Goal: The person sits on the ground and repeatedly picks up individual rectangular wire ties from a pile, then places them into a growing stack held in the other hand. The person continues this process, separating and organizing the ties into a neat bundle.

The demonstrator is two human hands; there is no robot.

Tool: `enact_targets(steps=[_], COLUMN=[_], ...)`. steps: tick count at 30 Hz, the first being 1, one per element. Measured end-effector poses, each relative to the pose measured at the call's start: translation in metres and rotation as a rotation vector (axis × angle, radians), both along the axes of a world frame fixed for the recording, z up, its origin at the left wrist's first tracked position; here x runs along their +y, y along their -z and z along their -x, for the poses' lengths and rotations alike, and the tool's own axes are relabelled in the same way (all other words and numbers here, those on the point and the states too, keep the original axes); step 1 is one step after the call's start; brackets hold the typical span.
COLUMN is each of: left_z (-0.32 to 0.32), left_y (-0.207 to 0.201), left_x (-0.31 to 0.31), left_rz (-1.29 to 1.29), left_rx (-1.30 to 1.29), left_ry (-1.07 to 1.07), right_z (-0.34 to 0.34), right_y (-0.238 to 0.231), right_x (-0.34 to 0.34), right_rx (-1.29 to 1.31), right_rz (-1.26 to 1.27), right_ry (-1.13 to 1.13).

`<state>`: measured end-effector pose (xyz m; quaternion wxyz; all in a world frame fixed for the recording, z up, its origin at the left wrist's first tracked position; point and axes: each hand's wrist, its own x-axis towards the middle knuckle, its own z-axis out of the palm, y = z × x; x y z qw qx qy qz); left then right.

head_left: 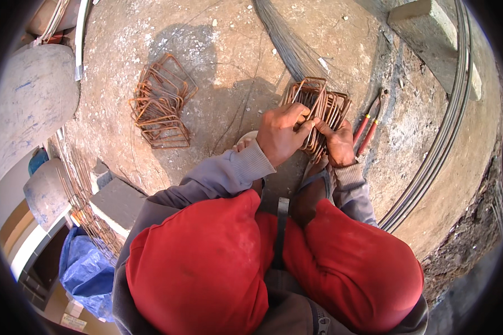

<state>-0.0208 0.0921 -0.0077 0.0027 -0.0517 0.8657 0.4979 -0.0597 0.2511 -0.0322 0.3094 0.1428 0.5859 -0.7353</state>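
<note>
In front of my feet is a bundle of rusty rectangular steel stirrups (312,92), stacked close together. My left hand (285,133) is closed over the near left side of the bundle, thumb and fingers pinched at the bars. From the right, my right hand (338,144) grips the same bundle, its thumb meeting the left hand's fingertips. Whether a thin wire lies between those fingertips I cannot make out. Just right of the right hand, pincers (370,123) with red handles lie on the ground, jaws pointing away. A sheaf of thin grey wire (285,39) runs up to the bundle's far side.
To the left lies a loose heap of more rusty stirrups (161,103). Long steel rods (448,131) curve along the right, beside a concrete block (430,36). At left are a grey block (117,202), thin rods (84,195) and a blue tarp (86,273).
</note>
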Motion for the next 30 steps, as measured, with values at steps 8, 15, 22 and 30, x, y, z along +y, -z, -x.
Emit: enact_targets(steps=[8, 15, 22, 30], left_z=[0.001, 0.011, 0.01, 0.03], left_y=[0.024, 0.019, 0.013, 0.045], left_x=[0.002, -0.008, -0.019, -0.231], left_rz=[-0.223, -0.155, -0.058, 0.916], left_rx=[-0.204, -0.343, -0.106, -0.128], left_ry=[0.036, 0.048, 0.0, -0.581], right_z=[0.005, 0.006, 0.005, 0.005], right_y=[0.006, 0.006, 0.008, 0.006], right_x=[0.0, 0.001, -0.003, -0.007], right_rx=[-0.022, -0.051, -0.045, -0.026], right_rz=[0.014, 0.057, 0.069, 0.04], right_ry=[0.015, 0.013, 0.021, 0.032])
